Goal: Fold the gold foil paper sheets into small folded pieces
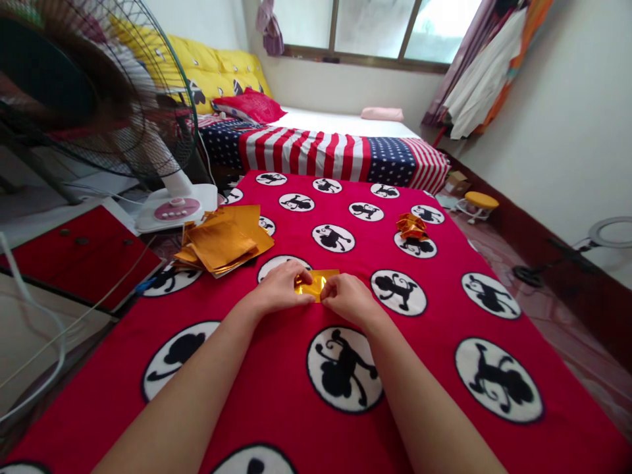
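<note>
A small piece of shiny gold foil paper [316, 278] lies on the red cloth between my hands. My left hand [284, 288] grips its left side, fingers curled over it and thumb at the near edge. At the right side, my right hand [345, 296] pinches the paper with bent fingers; the fingertips partly hide it. To the left is a loose stack of gold foil sheets [224, 240]. Farther off on the right sits a folded gold-orange paper piece [411, 226].
The red cloth [296, 359] with monkey prints covers the surface. An electric fan [172, 194] stands at left beside a red-topped box [74, 247]. Beyond is a bed with a striped and starred cover [316, 150]. A yellow stool [481, 199] and a ring-light stand [557, 260] are at right.
</note>
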A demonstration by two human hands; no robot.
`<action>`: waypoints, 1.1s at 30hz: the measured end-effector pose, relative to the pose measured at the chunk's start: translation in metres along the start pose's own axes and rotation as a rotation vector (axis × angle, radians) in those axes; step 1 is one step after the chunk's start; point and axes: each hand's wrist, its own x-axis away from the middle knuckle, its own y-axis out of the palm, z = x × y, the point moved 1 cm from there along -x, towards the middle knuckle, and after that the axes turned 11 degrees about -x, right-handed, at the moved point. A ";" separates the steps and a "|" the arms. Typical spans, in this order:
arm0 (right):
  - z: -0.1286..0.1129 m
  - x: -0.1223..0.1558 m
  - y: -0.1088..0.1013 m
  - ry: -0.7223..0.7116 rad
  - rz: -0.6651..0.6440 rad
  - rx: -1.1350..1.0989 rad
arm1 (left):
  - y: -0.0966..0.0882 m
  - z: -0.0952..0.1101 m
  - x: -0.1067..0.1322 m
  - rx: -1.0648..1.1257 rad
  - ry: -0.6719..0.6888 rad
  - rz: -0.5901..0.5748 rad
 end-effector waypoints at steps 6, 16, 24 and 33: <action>0.000 0.001 -0.005 -0.008 -0.002 -0.048 | 0.005 0.007 -0.002 -0.100 -0.089 0.001; 0.003 0.000 -0.004 -0.011 -0.019 -0.106 | -0.008 -0.012 -0.001 0.163 0.090 -0.136; 0.010 -0.004 -0.002 -0.019 -0.030 -0.118 | -0.022 -0.023 0.000 0.259 0.228 -0.232; -0.013 0.004 0.003 0.103 0.092 0.112 | 0.006 -0.012 -0.003 0.024 0.011 0.001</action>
